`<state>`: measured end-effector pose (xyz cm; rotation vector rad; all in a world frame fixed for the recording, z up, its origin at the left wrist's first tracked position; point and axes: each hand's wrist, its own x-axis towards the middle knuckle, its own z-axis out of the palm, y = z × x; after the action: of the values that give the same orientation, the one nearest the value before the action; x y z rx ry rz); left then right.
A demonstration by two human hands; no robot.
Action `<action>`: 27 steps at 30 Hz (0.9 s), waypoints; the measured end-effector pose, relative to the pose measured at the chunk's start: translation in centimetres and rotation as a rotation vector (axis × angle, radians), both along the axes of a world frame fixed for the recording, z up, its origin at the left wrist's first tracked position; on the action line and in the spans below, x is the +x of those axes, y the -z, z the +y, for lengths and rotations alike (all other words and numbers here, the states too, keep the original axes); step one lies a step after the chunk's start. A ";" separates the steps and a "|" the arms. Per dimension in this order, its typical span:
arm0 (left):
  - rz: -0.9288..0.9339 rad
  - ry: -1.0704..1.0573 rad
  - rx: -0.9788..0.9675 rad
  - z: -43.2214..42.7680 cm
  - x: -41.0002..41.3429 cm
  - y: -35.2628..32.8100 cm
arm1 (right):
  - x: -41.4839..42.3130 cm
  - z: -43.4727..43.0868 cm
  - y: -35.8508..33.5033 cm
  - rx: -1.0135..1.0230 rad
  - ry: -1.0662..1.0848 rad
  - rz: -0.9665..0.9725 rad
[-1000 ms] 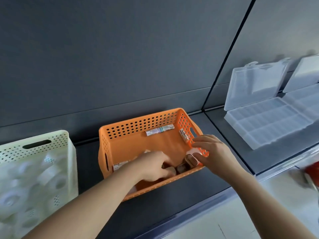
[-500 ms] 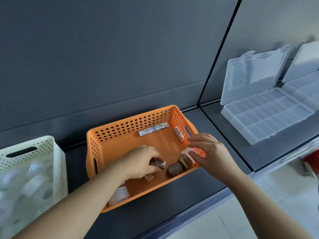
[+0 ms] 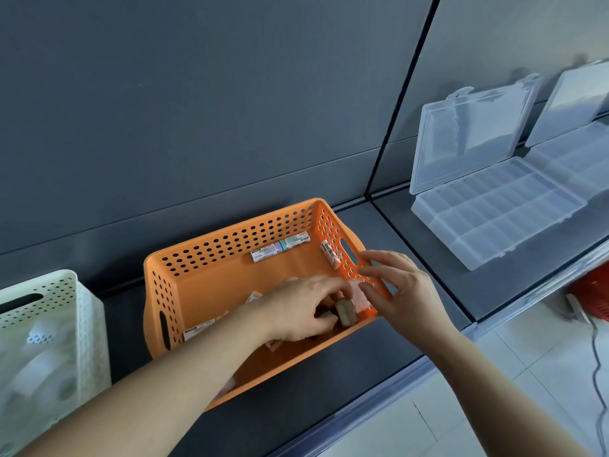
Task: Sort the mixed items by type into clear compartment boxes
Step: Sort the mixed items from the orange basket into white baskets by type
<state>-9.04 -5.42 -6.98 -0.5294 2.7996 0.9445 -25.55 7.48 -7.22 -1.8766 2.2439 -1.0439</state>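
An orange perforated basket sits on the dark shelf. In it lie small labelled packs along the back wall, one against the right wall, others at the front left, and a pink piece. My left hand reaches into the basket, thumb and fingers pinching a small brown-grey block. My right hand grips the basket's right wall, thumb inside and fingers outside. An open clear compartment box lies on the shelf to the right, its compartments bare.
A white perforated basket holding white rolls stands at the far left. A second open clear box lies at the far right. Below the shelf edge are a tiled floor, a red item and a cable.
My left hand has slid right across the basket bottom and closed on a brown-grey block near the right wall. My right hand has stayed on the basket wall.
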 end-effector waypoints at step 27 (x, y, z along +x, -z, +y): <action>0.076 -0.217 -0.219 -3.4 -0.7 0.5 | 0.1 -0.2 -0.5 0.040 -0.010 0.043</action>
<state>-9.75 -8.78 -7.47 -0.8582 2.9788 0.7084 -25.45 7.23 -6.71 -1.9105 2.2577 -0.9589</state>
